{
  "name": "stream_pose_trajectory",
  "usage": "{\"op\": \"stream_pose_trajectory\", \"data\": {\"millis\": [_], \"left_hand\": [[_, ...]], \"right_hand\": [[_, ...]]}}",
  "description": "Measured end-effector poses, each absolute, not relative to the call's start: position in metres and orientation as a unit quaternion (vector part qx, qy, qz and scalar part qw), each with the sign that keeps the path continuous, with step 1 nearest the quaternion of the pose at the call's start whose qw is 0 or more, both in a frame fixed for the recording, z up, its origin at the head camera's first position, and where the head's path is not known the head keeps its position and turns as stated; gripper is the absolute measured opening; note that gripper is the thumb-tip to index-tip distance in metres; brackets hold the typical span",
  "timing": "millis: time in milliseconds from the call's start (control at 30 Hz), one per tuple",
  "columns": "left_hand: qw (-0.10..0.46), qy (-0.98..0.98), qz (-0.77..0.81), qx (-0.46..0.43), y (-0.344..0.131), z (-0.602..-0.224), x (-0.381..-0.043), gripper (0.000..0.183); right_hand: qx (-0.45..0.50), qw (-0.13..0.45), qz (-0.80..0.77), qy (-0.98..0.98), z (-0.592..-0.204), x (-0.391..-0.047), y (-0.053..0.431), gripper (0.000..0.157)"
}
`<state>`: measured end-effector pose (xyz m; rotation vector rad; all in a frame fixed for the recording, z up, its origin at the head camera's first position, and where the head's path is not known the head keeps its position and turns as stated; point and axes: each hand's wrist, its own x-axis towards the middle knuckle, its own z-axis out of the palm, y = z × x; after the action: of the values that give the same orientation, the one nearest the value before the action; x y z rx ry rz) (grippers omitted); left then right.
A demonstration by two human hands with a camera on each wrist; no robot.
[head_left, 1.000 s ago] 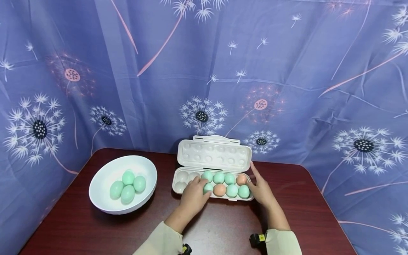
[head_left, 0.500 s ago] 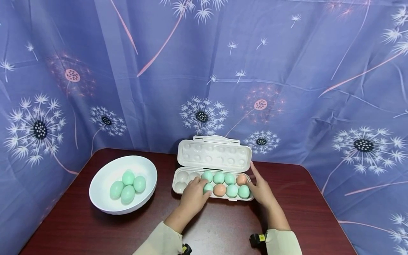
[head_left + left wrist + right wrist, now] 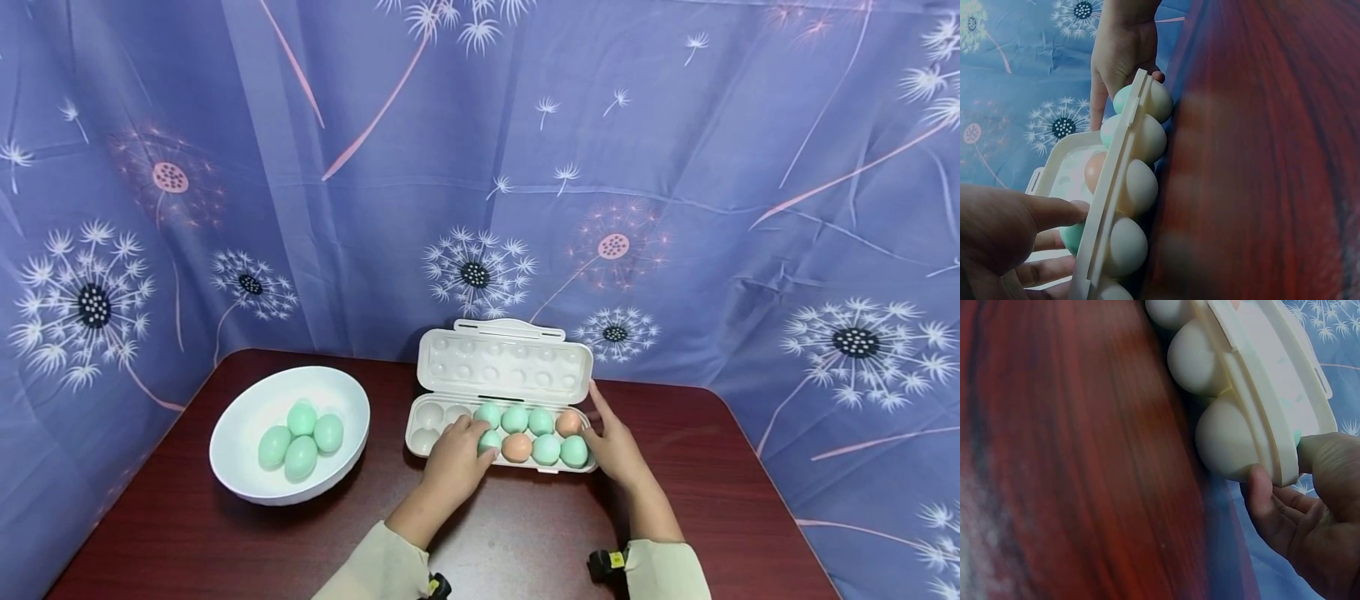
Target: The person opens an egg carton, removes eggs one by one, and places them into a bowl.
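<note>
A white plastic egg carton (image 3: 504,367) stands unfolded on the table, its lid leaning back. Several pale green eggs and two orange eggs sit in its cups; the leftmost cups hold none. With thumb and fingers, my left hand (image 3: 457,460) pinches a green egg (image 3: 490,442) seated in the front row. In the left wrist view, that egg (image 3: 1071,239) shows partly behind the tray rim. My right hand (image 3: 621,450) grips the carton's right end, one finger reaching up along the lid. The right wrist view has this hand (image 3: 1316,519) curled around the tray's end.
A white bowl (image 3: 240,425) with several green eggs stands at the left of the dark red wooden table (image 3: 517,533). Behind the table hangs a blue curtain (image 3: 360,233) with a dandelion print, close to the lid. Each wrist bears a small black camera.
</note>
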<state>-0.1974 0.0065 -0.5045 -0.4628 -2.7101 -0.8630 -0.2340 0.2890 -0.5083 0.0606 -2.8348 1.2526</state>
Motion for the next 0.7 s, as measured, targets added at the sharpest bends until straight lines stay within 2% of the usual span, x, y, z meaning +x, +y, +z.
{"op": "stream_pose_trajectory", "data": {"millis": [700], "left_hand": [[0.151, -0.923, -0.315, -0.159, 0.001, -0.489, -0.190, 0.042]], "right_hand": [[0.018, 0.014, 0.404, -0.914, -0.507, -0.234, 0.289, 0.079]]}}
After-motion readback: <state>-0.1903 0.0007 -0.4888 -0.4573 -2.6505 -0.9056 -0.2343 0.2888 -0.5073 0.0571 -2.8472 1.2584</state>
